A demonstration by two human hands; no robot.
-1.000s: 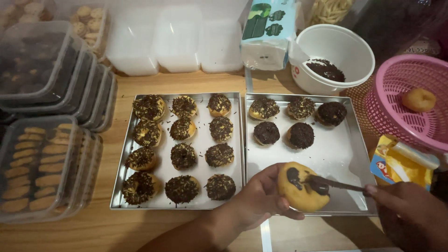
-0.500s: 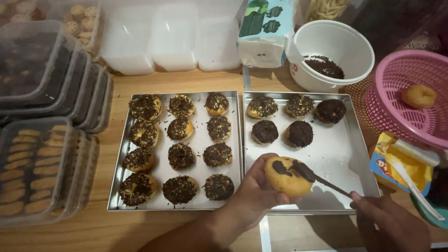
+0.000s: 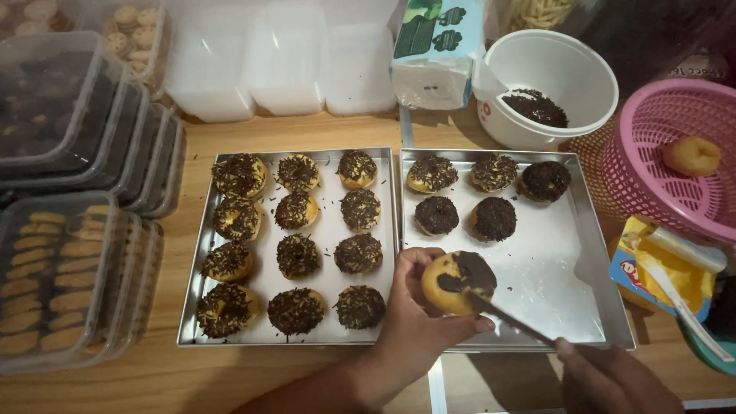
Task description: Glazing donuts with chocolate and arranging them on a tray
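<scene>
My left hand (image 3: 418,322) holds a plain golden donut (image 3: 454,284) partly covered with dark chocolate spread, above the near edge of the right metal tray (image 3: 563,307). My right hand (image 3: 613,379), low at the bottom edge, grips a thin knife (image 3: 514,320) whose tip rests on the donut's chocolate. The right tray carries several donuts topped with chocolate sprinkles (image 3: 468,195). The left metal tray (image 3: 326,234) is filled with rows of sprinkled donuts.
A white bowl of chocolate sprinkles (image 3: 548,88) stands behind the right tray. A pink basket (image 3: 667,165) at the right holds one plain donut (image 3: 691,156). A yellow packet (image 3: 663,268) lies below it. Stacked clear containers of cookies (image 3: 57,268) line the left; a carton (image 3: 437,50) stands behind.
The donut in my left hand has shifted slightly left and lower over the tray edge. The knife has swept across it, spreading the chocolate wider over its top.
</scene>
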